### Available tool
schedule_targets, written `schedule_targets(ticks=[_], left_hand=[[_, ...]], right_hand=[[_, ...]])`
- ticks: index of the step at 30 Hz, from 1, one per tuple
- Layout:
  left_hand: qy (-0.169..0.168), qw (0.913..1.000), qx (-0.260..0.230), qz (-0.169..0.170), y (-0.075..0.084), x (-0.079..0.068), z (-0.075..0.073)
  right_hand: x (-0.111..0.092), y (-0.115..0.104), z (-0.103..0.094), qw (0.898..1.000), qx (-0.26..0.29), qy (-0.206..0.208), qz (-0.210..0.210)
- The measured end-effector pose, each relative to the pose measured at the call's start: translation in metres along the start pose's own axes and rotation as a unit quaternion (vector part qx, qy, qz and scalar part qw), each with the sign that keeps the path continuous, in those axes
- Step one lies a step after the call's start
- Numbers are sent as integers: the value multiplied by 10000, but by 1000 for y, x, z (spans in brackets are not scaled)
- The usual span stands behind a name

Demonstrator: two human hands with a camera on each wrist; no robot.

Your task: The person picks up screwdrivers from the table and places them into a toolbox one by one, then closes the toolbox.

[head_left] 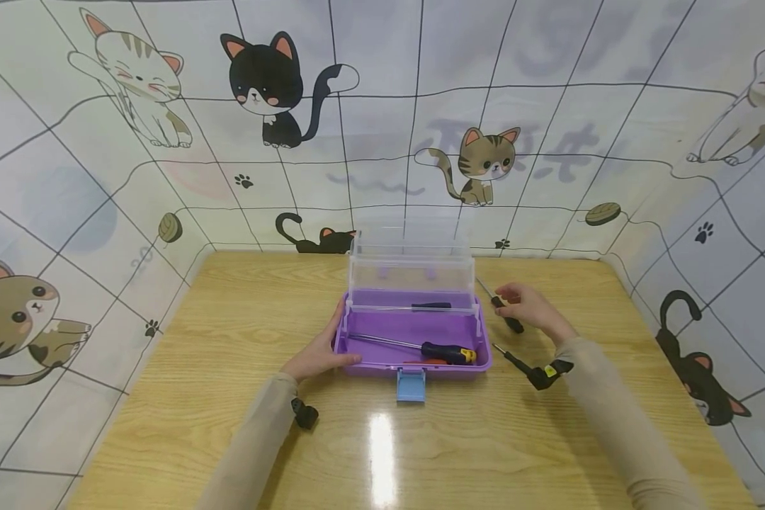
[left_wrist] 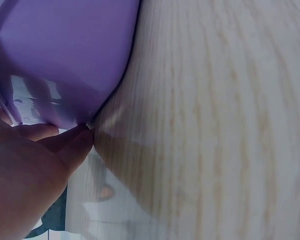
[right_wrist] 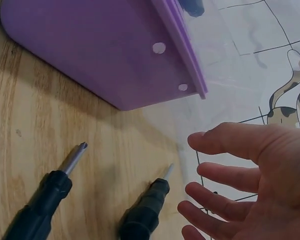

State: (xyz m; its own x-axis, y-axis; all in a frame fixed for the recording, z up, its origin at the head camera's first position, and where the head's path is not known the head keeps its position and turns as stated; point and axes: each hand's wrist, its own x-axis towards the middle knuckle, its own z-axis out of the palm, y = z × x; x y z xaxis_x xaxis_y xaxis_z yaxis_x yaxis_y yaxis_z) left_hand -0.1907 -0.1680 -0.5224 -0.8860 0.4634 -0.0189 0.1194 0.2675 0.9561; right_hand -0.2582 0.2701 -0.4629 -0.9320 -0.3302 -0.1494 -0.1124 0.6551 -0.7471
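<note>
A purple toolbox [head_left: 382, 329] stands on the table with its clear lid [head_left: 411, 276] raised. My left hand [head_left: 319, 354] grips its left end, thumb on the front rim and fingers along the side. Inside lie a large screwdriver [head_left: 449, 353] with a black and yellow handle and a thinner black-handled screwdriver [head_left: 432, 307]. Something red [head_left: 426, 363] is mostly hidden by the front wall. To the right of the box, my right hand [head_left: 529, 308] hovers by a black screwdriver [right_wrist: 144, 207], fingers spread, holding nothing. A second black screwdriver [right_wrist: 39, 205] lies nearer the front.
A blue latch [head_left: 411, 386] hangs down at the box's front. The wooden table [head_left: 255, 297] meets a cat-printed cloth wall [head_left: 382, 156] at the back and both sides. A small black camera [head_left: 304, 413] is worn on my left wrist.
</note>
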Motion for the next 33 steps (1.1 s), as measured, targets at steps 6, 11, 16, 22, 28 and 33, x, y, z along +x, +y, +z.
schedule_targets(ticks=[6,11,16,22,28,33], left_hand=[[-29,10000,56,-34,4,0,0],[-36,10000,74,-29,3,0,0],[-16,10000,69,-21,-2,1,0],[0,10000,12,-53,-2,1,0],[-1,9999,5,-112,-1,1,0],[9,9999,-35,-113,0,0,0]], right_hand=[[3,11,5,9999,-85,94,102],[5,21,7,9996,-115,126,225],[5,25,9,9992,-102,180,343],[11,34,10,9986,-129,134,491],[15,39,9,9989,-157,-38,443],[18,41,5,9991,-231,-118,337]])
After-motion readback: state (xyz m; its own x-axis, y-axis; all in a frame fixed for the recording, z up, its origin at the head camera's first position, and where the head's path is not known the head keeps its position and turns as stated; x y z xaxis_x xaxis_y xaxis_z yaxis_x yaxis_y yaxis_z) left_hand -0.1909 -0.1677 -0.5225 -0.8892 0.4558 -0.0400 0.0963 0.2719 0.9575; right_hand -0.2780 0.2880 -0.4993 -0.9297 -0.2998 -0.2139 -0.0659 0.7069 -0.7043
